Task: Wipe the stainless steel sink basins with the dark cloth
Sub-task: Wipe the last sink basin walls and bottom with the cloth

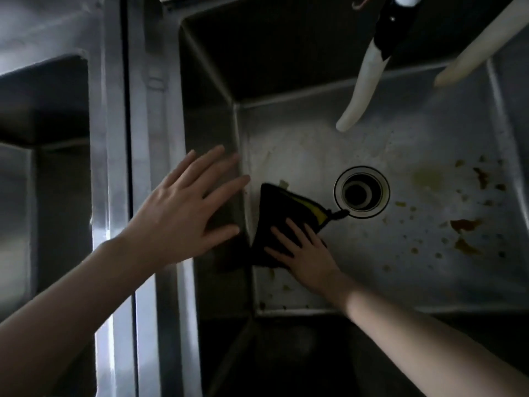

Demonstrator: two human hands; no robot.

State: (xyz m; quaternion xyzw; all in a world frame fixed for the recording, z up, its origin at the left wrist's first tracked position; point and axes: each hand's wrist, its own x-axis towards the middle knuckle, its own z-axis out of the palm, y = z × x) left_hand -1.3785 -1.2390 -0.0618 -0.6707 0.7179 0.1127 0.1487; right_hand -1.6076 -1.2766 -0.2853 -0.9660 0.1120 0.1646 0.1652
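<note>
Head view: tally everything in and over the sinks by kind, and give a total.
Sink basins: 2
Dark cloth: 1
Drain: 1
White hoses: 2
Hands: 2, left hand and right hand
Total: 8

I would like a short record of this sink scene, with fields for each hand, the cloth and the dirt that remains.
right hand: flat on the dark cloth on the basin floor
left hand: spread open, holds nothing, by the basin's left wall
dark cloth: left of the drain, yellow inside showing
dirt: orange-brown stains right of the drain
</note>
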